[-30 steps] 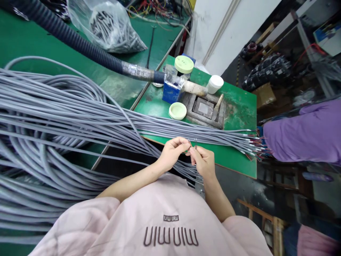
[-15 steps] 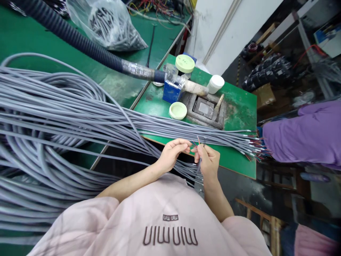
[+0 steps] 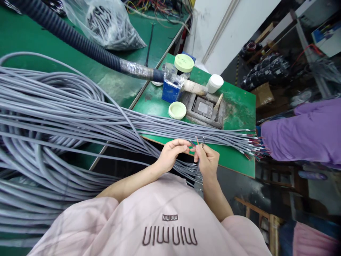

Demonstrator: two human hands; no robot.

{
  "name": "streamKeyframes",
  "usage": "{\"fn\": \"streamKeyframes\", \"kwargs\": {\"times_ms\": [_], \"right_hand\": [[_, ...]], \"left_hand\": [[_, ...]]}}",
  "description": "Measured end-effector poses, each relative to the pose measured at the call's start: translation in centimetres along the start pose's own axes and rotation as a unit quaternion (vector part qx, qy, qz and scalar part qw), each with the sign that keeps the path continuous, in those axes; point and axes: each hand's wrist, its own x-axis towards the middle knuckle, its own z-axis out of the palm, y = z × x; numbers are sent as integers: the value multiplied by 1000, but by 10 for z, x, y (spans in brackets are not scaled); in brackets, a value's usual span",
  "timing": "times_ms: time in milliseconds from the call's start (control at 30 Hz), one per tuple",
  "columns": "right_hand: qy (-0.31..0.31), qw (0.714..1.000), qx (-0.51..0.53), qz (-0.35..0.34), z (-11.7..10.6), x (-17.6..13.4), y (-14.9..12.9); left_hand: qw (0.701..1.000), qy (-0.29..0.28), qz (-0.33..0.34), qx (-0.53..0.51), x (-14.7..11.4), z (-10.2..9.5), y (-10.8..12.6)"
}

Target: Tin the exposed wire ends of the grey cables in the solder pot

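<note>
Close to the green table's front edge, my right hand (image 3: pixel 208 160) is closed around the end of a grey cable (image 3: pixel 198 167). Thin coloured wires (image 3: pixel 197 140), red and dark ones among them, fan out above its fingers. My left hand (image 3: pixel 173 153) pinches at the tips of some of these wires from the left side, thumb against forefinger. Which wire lies in that pinch is too small to make out. Just beyond both hands runs a thick bundle of grey cables (image 3: pixel 170 125), its stripped ends (image 3: pixel 255 144) lying toward the right edge of the table.
Behind the bundle, a soldering pot (image 3: pixel 205 108) is set in a grimy frame, with a fume hose (image 3: pixel 106 58) above it. A pale green lid (image 3: pixel 177 110) and a white jar (image 3: pixel 214 83) stand nearby. Coiled cables fill the left. A person in purple (image 3: pixel 301 133) is at right.
Both hands stay almost in place, with only slight finger movement at the wires. The whole view has shifted a little.
</note>
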Motion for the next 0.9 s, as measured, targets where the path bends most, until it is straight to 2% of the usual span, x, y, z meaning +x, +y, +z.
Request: {"fn": "streamKeyframes", "kwargs": {"times_ms": [200,267,333,400,467,500,533,600,667,700,767,833,900], "right_hand": [[7,1000,-11,1,-2,0,-1],[34,999,-18,11,-13,-4,2],[84,995,-30,34,-33,-11,9],[138,986,-64,70,-63,-23,22],[176,967,-129,129,-98,-38,38],[165,954,-181,175,-115,-47,47],[132,932,-243,233,-131,-56,56],[34,869,-356,342,-156,-74,71],[-48,818,-411,399,-166,-87,81],[-80,814,-410,404,-165,-92,83],[-124,848,-353,375,-151,-95,83],[-154,899,-242,330,-124,-91,80],[-191,923,-96,319,-90,-82,75]], "left_hand": [[1000,8,5,20,1,-3,-2],[997,13,27,73,2,-6,-1],[979,9,82,186,3,-11,2],[928,-15,161,335,6,-17,7],[851,-43,227,472,11,-22,11],[810,-52,245,530,13,-23,12],[771,-59,253,581,16,-24,12],[700,-74,247,666,21,-23,10],[640,-91,238,725,25,-19,6],[615,-96,236,746,27,-16,3],[579,-98,234,775,31,-11,-2],[557,-102,228,792,35,-7,-6],[551,-119,222,795,38,-5,-7]]}}
